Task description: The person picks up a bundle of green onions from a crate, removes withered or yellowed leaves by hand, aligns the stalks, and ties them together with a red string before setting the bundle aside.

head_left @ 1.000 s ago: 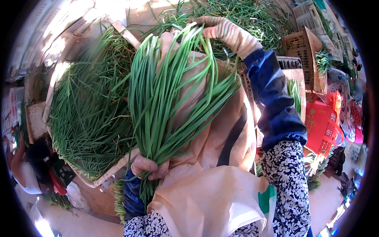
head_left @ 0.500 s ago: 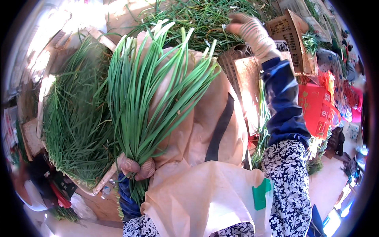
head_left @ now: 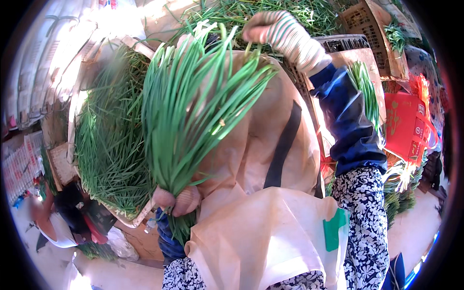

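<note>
My left hand (head_left: 176, 200), in a striped knit glove, is closed around the lower part of a fanned bunch of long green chives (head_left: 188, 125), their pale ends upward. The bunch lies over a beige apron (head_left: 268, 227) with a dark strap. My right hand (head_left: 285, 41), gloved too, is raised above the bunch's upper right ends, fingers curled together; whether they hold a stalk I cannot make out. A basket (head_left: 140, 215) heaped with loose chives stands to my left.
More loose greens (head_left: 299, 12) cover the far surface. At right are a plastic crate (head_left: 367, 34), a board with a small bunch (head_left: 362, 87) and a red bag (head_left: 401, 125). Another person (head_left: 60, 229) is at the lower left, beside white bags.
My right hand moved right, away from the bunch toward the loose greens, then came back left to above the stalk ends. My left hand keeps its grip on the bunch.
</note>
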`<state>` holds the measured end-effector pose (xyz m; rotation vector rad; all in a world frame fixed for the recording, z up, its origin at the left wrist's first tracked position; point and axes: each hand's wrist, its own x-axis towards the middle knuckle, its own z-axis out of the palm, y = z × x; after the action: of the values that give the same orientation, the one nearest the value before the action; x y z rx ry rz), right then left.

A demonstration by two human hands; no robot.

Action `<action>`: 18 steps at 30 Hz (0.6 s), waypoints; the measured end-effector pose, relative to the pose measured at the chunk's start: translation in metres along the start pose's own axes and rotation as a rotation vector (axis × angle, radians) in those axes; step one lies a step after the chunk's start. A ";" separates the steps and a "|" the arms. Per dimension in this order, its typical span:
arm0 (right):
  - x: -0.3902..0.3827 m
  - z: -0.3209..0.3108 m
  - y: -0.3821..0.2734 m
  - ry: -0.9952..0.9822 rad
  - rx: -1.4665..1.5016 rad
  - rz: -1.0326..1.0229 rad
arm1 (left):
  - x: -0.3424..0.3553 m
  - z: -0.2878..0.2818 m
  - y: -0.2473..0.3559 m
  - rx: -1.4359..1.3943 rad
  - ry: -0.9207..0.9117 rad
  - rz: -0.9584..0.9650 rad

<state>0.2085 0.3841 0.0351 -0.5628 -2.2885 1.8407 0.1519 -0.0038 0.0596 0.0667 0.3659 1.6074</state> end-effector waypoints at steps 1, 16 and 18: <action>-0.003 -0.006 -0.006 0.103 0.126 -0.053 | 0.000 0.003 0.001 -0.004 -0.032 0.040; -0.022 -0.120 0.122 0.964 0.453 0.189 | 0.009 0.022 0.021 -0.150 -0.435 0.365; -0.010 -0.139 0.134 1.060 0.777 0.107 | 0.000 0.018 0.029 -0.112 -0.386 0.386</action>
<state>0.2920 0.5301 -0.0606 -1.1286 -0.8202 1.6444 0.1284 -0.0007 0.0849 0.3749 -0.0429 1.9430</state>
